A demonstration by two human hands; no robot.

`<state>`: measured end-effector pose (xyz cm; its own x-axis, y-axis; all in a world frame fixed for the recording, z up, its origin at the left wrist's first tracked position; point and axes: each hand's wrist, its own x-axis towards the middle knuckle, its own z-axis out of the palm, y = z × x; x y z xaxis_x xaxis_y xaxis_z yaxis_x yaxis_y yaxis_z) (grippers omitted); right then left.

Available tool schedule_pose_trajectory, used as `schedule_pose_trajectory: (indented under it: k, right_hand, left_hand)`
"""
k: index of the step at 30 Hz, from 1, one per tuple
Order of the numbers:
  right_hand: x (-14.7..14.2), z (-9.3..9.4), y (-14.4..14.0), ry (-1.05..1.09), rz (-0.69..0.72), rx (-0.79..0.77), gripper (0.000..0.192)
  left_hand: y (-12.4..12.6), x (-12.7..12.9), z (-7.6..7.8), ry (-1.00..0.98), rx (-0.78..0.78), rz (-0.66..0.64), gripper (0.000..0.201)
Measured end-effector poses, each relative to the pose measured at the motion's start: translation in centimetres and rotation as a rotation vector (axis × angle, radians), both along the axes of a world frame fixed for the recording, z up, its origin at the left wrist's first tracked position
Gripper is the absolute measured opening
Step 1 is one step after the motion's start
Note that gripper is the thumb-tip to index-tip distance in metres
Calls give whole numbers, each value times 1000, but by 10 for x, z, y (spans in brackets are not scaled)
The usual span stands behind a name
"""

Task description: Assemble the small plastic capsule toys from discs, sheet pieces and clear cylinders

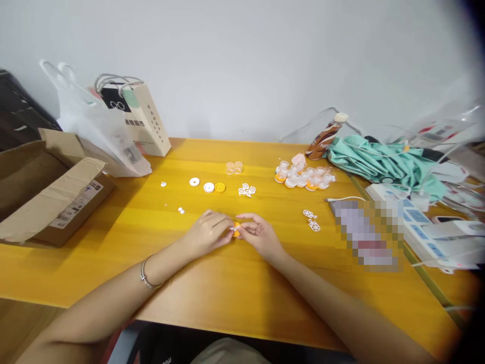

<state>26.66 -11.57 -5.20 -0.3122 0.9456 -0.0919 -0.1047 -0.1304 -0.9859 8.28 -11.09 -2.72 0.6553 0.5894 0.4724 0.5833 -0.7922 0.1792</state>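
In the head view, a small orange disc point(237, 227) is pinched between the fingertips of the left hand point(207, 233) and the right hand point(258, 235), both hands being closed on it just above the desk point(212, 293); a small white piece appears to be pressed against the disc, though the detail is too fine to be made out; this one unit is judged to be mid-assembly. Beyond the right hand and further to its right, a heap of finished clear-and-orange pieces point(305, 177) is seen, so a good part of the work is judged done. Beyond the hands, loose parts are laid out: white and yellow discs point(208, 187), white clover-shaped inserts point(246, 190) and two clear cups point(234, 167); more white inserts point(311, 220) lie to the right of the right hand; several units are therefore judged to be left. Well to the left of the left hand, an open cardboard box point(49, 192) is seen.
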Motion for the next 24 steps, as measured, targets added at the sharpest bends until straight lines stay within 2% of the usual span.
schedule_pose_trajectory:
  k: [6,15,20,24]
  right_hand:
    - [0,1,0,23,1,-37,29]
    - [-1,2,1,44,-30,-77,26]
    - [0,2,1,65,-33,-93,25]
    - [1,2,2,55,4,-80,24]
  left_hand:
    - [3,-4,0,-23,-74,-34,11]
    - [4,-5,11,-80,-230,-99,15]
    - [3,-1,6,-253,-456,-74,13]
    - [6,2,-2,-523,-756,-18,13]
